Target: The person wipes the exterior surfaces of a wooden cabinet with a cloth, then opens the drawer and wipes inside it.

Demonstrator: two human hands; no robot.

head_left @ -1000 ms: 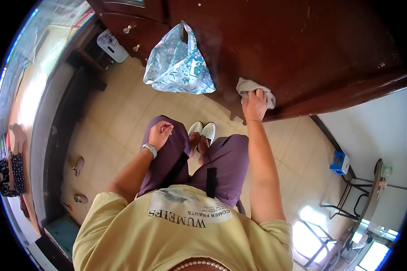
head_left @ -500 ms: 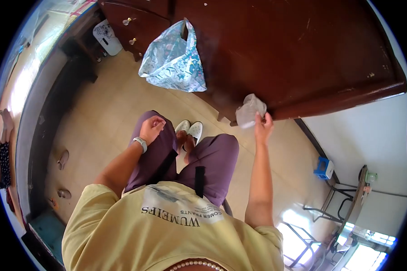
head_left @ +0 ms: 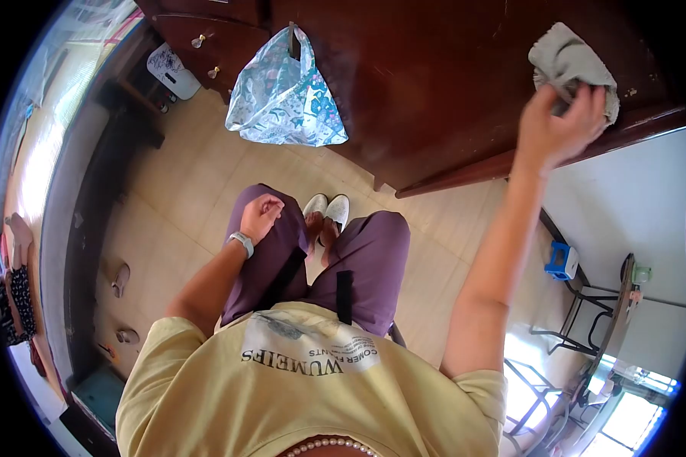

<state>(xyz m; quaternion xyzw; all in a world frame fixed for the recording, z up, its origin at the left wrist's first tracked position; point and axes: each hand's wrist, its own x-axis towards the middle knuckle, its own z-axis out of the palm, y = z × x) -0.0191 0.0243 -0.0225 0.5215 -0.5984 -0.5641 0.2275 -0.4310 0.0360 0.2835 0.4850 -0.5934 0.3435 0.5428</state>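
"Where two o'clock falls, what does that cloth (head_left: 575,57) look like?"

"Pale grey, crumpled and rough-edged, lying against the dark red-brown wooden cabinet (head_left: 434,84). The right hand (head_left: 560,129) holds it, its blurred fingers bent over the lower edge."

"And the left hand (head_left: 261,218)?"

"Towards nine, resting on the purple trousers (head_left: 372,266), fingers curled narrow."

"Counts?"

"One cloth, one floral plastic bag (head_left: 286,110) at eleven, two crystal knobs (head_left: 198,41), two slippers (head_left: 120,279) around eight, one blue-and-white stool (head_left: 562,260) at three."

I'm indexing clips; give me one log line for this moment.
right hand: holding cloth against cabinet; left hand: on left thigh; bag: hanging on cabinet
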